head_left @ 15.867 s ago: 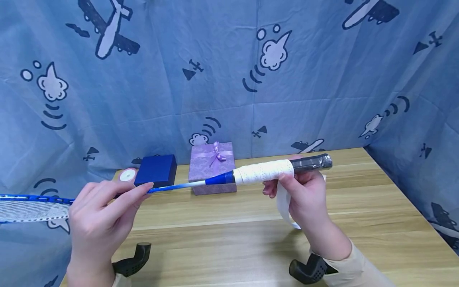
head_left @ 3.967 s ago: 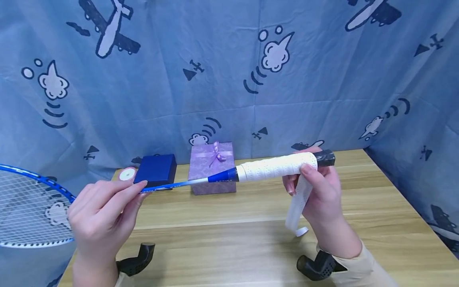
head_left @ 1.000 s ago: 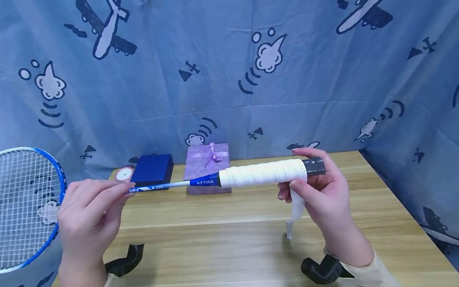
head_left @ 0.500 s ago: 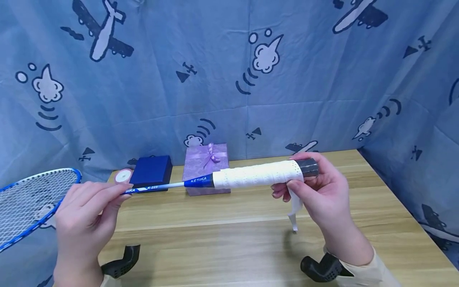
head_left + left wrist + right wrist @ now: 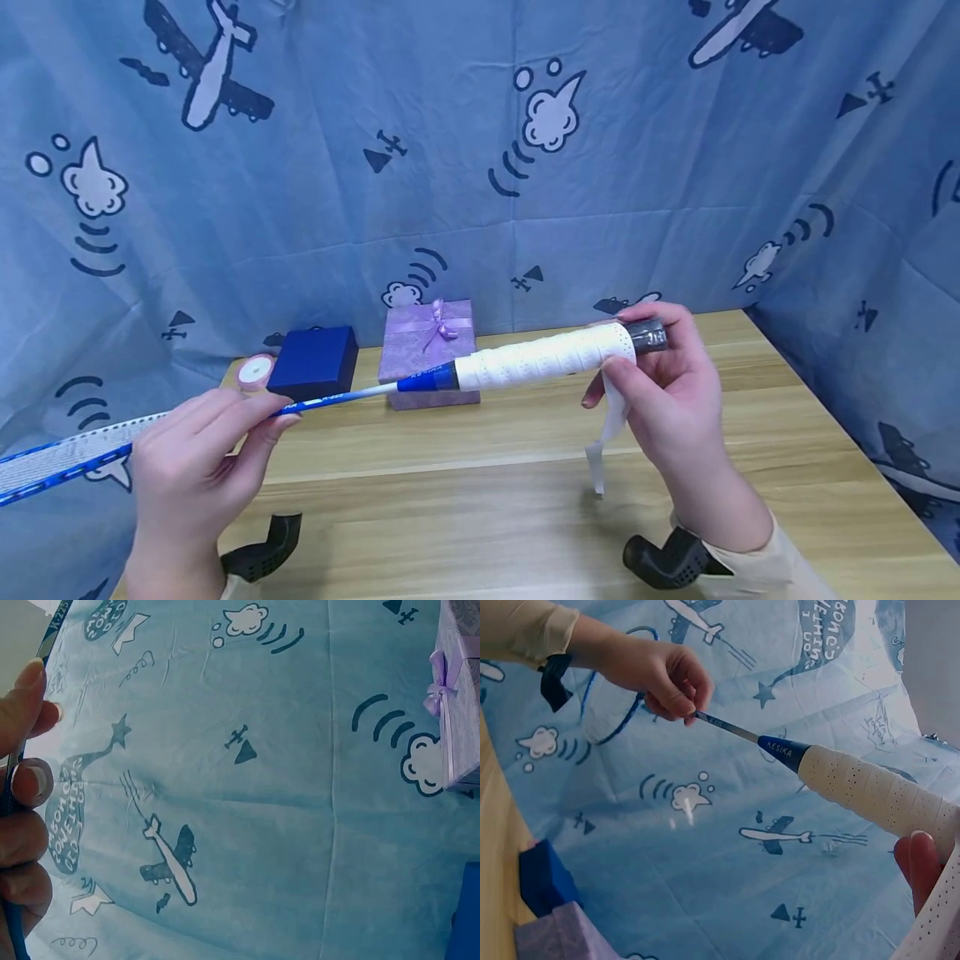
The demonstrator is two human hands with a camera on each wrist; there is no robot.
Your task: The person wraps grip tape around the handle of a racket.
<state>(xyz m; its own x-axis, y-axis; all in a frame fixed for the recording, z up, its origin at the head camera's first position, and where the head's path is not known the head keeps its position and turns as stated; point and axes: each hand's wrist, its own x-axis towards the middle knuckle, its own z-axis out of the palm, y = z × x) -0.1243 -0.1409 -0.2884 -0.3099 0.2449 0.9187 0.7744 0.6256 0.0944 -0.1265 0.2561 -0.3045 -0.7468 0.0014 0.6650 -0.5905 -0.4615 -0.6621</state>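
Observation:
A blue-and-white badminton racket [image 5: 427, 379] is held level above the table. My left hand [image 5: 198, 471] pinches its shaft between thumb and fingers, near the strung head [image 5: 67, 458], which appears almost edge-on in the head view. White perforated grip tape [image 5: 543, 358] covers most of the handle in overlapping turns. A short black butt end [image 5: 649, 335] sticks out bare on the right. My right hand [image 5: 675, 408] grips the handle there, its thumb pressing the tape at the last turn. The tape's loose tail [image 5: 613, 412] hangs below that thumb; in the right wrist view a tape strip [image 5: 934, 922] crosses the lower right corner.
At the table's back stand a purple gift box [image 5: 427, 350] with a bow, a dark blue box [image 5: 315, 362] and a pink-and-white ribbon roll [image 5: 256, 371]. A blue printed curtain [image 5: 450, 167] hangs behind the wooden table [image 5: 450, 517].
Over the sixteen seconds the white wrap has spread rightward, leaving less black handle bare. Within the last second the racket has rotated, its head turning from face-on to nearly edge-on.

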